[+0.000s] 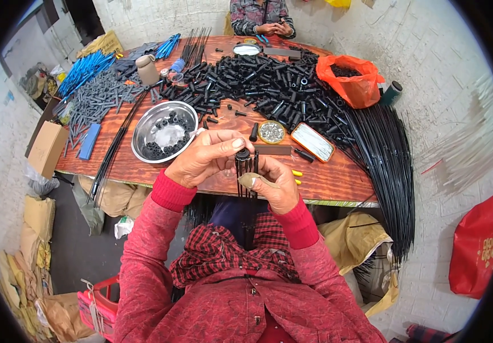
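In front of my chest I hold what looks like a black umbrella frame (pixel 243 166), upright, with thin ribs hanging from a round black hub at its top. My left hand (pixel 211 153) pinches the hub between thumb and fingers. Lower down, my right hand (pixel 278 186) is closed around the ribs; a tan cover wraps its thumb. Left of the hands stands a steel bowl (pixel 138 143) with small black rings in it. Just beyond them are a round tin of small metal pieces (pixel 271 132) and a white rectangular tray (pixel 313 142).
Black plastic tubes (pixel 281 86) are heaped across the wooden table (pixel 343 182). Long black ribs (pixel 386 154) hang over its right edge. An orange bag (pixel 352 94), grey tubes (pixel 101 97) and a beige jug (pixel 146 70) stand around. Another person's hands (pixel 275 28) are at the far side.
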`<state>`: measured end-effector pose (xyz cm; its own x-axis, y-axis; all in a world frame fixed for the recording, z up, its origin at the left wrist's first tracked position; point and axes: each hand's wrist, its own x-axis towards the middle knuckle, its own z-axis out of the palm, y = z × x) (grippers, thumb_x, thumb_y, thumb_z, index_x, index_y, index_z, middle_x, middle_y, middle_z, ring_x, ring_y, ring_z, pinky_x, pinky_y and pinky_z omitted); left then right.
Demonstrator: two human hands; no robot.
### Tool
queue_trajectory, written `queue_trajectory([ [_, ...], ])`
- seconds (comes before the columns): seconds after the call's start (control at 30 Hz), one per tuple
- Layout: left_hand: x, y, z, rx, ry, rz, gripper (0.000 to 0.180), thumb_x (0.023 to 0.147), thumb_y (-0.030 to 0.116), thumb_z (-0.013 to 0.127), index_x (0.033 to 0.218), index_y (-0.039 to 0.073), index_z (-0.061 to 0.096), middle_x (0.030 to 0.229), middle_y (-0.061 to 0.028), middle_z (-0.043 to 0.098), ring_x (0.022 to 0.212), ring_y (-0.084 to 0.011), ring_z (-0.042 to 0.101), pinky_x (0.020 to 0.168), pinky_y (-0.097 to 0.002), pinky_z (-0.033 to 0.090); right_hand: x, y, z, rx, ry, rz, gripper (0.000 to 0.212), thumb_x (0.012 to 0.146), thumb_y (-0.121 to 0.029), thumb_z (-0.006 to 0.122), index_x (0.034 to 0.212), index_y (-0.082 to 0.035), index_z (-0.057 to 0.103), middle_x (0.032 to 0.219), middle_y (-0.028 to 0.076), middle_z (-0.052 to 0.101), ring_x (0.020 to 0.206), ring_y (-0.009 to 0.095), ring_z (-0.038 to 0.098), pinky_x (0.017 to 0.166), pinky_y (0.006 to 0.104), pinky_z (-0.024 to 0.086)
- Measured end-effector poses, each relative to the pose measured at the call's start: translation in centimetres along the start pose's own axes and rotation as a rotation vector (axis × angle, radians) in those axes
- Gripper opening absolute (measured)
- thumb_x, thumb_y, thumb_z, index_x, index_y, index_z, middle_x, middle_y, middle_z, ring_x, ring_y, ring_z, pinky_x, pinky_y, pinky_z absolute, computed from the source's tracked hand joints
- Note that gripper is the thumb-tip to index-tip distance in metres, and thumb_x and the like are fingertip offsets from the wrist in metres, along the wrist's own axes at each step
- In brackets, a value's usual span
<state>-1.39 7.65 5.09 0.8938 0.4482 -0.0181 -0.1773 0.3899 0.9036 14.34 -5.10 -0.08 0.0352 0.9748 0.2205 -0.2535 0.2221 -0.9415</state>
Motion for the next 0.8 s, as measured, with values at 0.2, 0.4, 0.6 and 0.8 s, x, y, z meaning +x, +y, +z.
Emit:
queue_trajectory([
  [0.2,-0.2,0.2,0.2,0.025,-0.031,0.045,0.027,0.088,0.021,0.066,0.100,-0.002,0.063,0.093,-0.0057,0.065,0.080,-0.0116,0.065,0.069,-0.0247,0.053,0.0,-1.0,1.0,0.038,0.025,-0.027,0.016,0.086,-0.011,0.067,0.096,-0.002,0.058,0.087,0.000,0.061,0.078,0.007,0.055,0.073,0.0241,0.046],
  [0.4,-0.7,0.4,0.1,0.147,-0.076,0.153,0.041,0.076,0.018,0.077,0.107,-0.005,0.063,0.099,-0.0072,0.066,0.084,-0.0127,0.065,0.075,-0.0254,0.053,0.1,-0.7,0.7,0.008,0.012,-0.031,0.016,0.087,-0.013,0.067,0.095,-0.002,0.057,0.088,0.001,0.061,0.079,0.007,0.055,0.073,0.0235,0.045],
  [0.6,-0.9,0.4,0.4,0.268,-0.018,0.203,0.041,0.073,0.017,0.080,0.105,-0.004,0.066,0.097,-0.0069,0.067,0.085,-0.0116,0.064,0.075,-0.0241,0.051,0.0,-0.9,1.2,0.058,0.049,-0.009,0.019,0.086,-0.016,0.068,0.095,-0.002,0.057,0.088,0.000,0.061,0.079,0.007,0.055,0.072,0.0232,0.045],
  [0.8,-1.1,1.2,1.5,0.362,-0.003,0.214,0.039,0.075,0.021,0.080,0.102,-0.003,0.066,0.095,-0.0046,0.065,0.085,-0.0102,0.061,0.074,-0.0243,0.050,-0.2,-0.4,0.4,0.010,0.041,0.002,0.027,0.085,-0.017,0.071,0.104,-0.002,0.060,0.094,0.000,0.064,0.081,0.006,0.057,0.072,0.0212,0.045],
])
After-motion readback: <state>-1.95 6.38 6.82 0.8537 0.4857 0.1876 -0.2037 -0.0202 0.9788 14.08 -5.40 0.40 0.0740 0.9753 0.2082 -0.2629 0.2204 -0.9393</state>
